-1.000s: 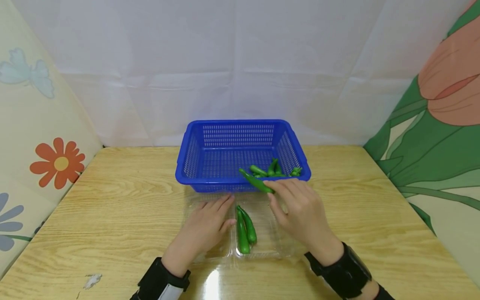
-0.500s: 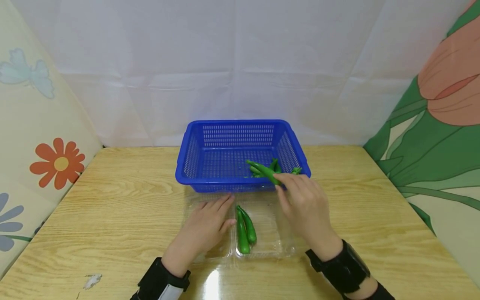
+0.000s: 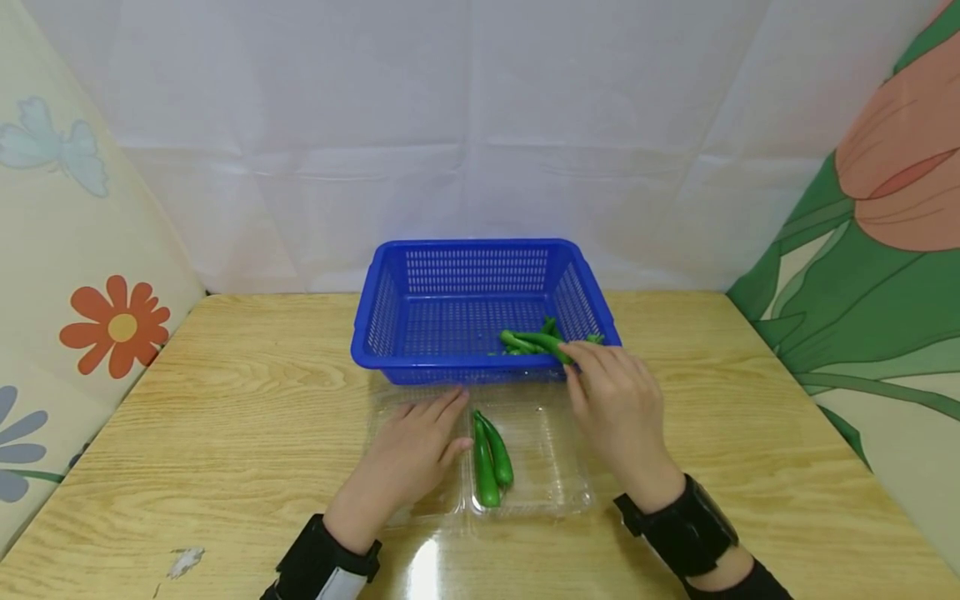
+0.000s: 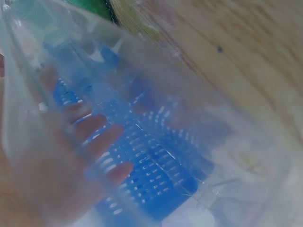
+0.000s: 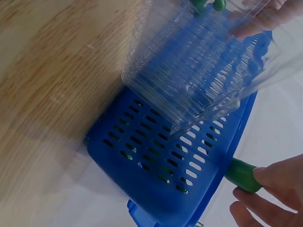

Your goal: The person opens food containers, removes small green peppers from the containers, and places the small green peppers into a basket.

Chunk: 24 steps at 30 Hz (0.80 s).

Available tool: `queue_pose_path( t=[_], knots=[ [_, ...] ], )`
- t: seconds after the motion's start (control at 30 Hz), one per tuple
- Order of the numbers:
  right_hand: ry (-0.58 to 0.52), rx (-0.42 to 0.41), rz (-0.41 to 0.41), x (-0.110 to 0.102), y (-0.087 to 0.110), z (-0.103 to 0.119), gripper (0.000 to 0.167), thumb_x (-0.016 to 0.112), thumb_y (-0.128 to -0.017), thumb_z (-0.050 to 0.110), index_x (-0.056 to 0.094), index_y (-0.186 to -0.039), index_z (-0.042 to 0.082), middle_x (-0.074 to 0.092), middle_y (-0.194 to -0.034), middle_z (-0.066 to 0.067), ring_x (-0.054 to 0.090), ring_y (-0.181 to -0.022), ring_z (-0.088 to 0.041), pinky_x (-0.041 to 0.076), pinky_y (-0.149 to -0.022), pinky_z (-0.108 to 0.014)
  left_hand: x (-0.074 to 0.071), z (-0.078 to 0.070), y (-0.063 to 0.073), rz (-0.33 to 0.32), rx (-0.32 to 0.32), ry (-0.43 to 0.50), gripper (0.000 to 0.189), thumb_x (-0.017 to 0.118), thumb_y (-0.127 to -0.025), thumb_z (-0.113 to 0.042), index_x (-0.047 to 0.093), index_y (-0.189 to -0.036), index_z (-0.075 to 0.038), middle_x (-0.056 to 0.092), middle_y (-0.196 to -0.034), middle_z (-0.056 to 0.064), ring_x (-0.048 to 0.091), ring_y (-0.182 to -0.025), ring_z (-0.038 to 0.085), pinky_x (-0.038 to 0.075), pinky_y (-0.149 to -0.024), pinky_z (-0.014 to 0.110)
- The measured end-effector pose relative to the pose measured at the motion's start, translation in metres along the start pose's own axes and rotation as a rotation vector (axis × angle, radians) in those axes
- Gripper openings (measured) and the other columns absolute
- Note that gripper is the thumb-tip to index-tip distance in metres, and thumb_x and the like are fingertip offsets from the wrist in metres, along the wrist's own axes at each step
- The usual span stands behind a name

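At the basket's front right rim, my right hand [image 3: 618,408] pinches one end of a green chili pepper [image 3: 540,340]; in the right wrist view its thumb and fingers grip the thick end. The pepper's other end lies over several green peppers [image 3: 517,347] inside the blue basket [image 3: 487,362]. My left hand [image 3: 412,446] rests with fingers extended on the left half of a clear plastic clamshell box [image 3: 536,467]. Two green peppers [image 3: 492,462] lie side by side in the box's right half. Through clear plastic, the left wrist view shows my left hand's fingers [image 4: 102,142].
The basket stands at the back of the wooden table [image 3: 247,433], against a white cloth [image 3: 300,150]. The clamshell box sits directly in front of it. Printed flower panels flank the table, one with an orange flower [image 3: 116,327].
My right hand has moved slightly right and back with the pepper, whose tip has swung to the right over the basket. The left hand and the two boxed peppers have stayed put.
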State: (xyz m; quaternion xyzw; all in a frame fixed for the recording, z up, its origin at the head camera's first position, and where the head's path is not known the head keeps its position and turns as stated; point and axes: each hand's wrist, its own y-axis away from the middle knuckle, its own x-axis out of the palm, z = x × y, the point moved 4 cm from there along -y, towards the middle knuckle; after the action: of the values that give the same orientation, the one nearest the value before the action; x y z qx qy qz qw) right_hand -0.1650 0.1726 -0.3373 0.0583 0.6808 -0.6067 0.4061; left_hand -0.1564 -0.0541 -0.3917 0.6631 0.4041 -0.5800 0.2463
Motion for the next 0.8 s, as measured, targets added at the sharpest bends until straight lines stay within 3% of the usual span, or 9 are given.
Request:
queue_pose_path(
  t=[0.53,0.8],
  knots=[
    [0.014,0.031,0.019,0.0061,0.0030,-0.0084,0.029,0.077,-0.082,-0.003,0.072,-0.111,0.001,0.070,-0.109,-0.018,0.064,-0.094,-0.035,0.054,-0.076,-0.046,-0.0003,-0.0013,0.0002,0.013,-0.010,-0.005,0.058,0.050,-0.103,-0.039,0.042,-0.149,-0.004,0.042,-0.153,0.012,0.046,-0.135,0.031,0.037,-0.110,0.052],
    [0.028,0.016,0.035,0.0096,0.0047,-0.0093,0.032,0.074,-0.086,0.006,0.070,-0.116,-0.001,0.069,-0.115,-0.020,0.065,-0.098,-0.038,0.055,-0.081,-0.051,-0.0012,-0.0022,0.0005,-0.001,-0.016,-0.023,0.058,0.050,-0.103,-0.039,0.043,-0.149,-0.004,0.043,-0.152,0.012,0.046,-0.134,0.031,0.039,-0.109,0.052]
  ],
)
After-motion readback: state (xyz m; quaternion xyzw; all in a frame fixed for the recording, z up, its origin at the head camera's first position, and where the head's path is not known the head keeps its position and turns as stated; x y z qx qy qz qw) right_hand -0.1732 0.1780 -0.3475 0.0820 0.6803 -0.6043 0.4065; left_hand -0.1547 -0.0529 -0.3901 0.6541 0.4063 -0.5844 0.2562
